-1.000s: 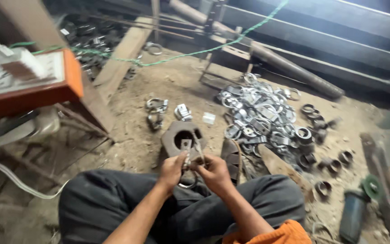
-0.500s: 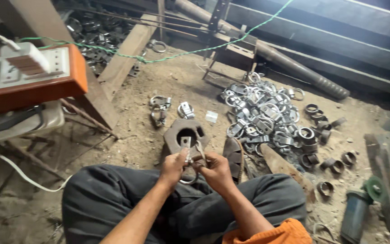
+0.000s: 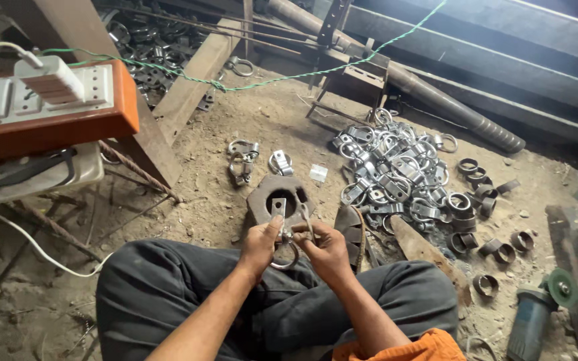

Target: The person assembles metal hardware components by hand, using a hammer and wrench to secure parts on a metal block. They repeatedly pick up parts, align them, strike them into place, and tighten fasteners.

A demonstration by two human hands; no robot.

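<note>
A: What's the person working on?
B: A metal clamp [image 3: 282,230], held between the knees just above a rusty block [image 3: 277,197] on the dirt floor

A: And the hands?
B: The left hand [image 3: 260,244] is closed on the clamp's flat tab; the right hand [image 3: 324,246] pinches its other side, fingers curled tight

A: Any tip?
B: I'd keep both grips firm and line the halves up squarely; the pile of clamps [image 3: 396,170] lies well apart, to the right
</note>
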